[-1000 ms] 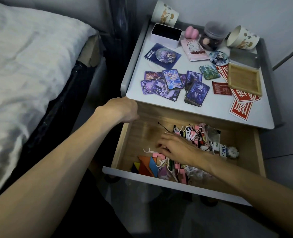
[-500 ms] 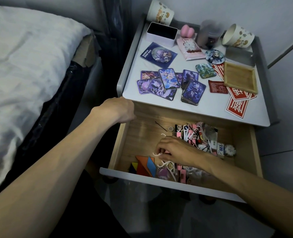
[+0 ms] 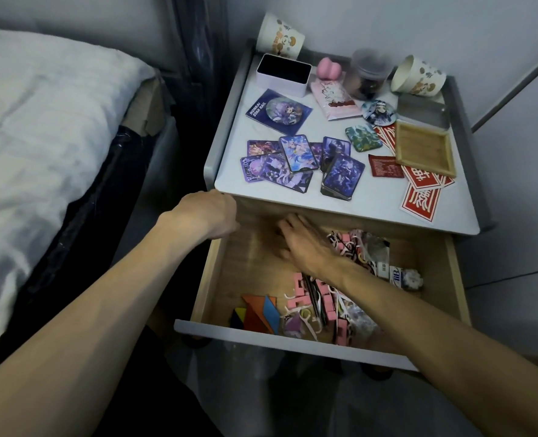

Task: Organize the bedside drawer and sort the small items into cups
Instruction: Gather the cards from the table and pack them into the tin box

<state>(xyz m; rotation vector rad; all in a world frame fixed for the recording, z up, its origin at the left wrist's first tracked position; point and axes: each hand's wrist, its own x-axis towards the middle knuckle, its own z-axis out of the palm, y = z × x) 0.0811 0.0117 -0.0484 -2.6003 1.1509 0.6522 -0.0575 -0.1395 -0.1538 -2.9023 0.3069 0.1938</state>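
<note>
Pink clutter (image 3: 348, 242) heaped just right of the right hand (image 3: 305, 244), its grip lost in blur, could snag the wrist and scatter.

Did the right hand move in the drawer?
Yes. The right hand went from beside the orange shapes at the front of the drawer toward its back, near the tabletop.
</note>
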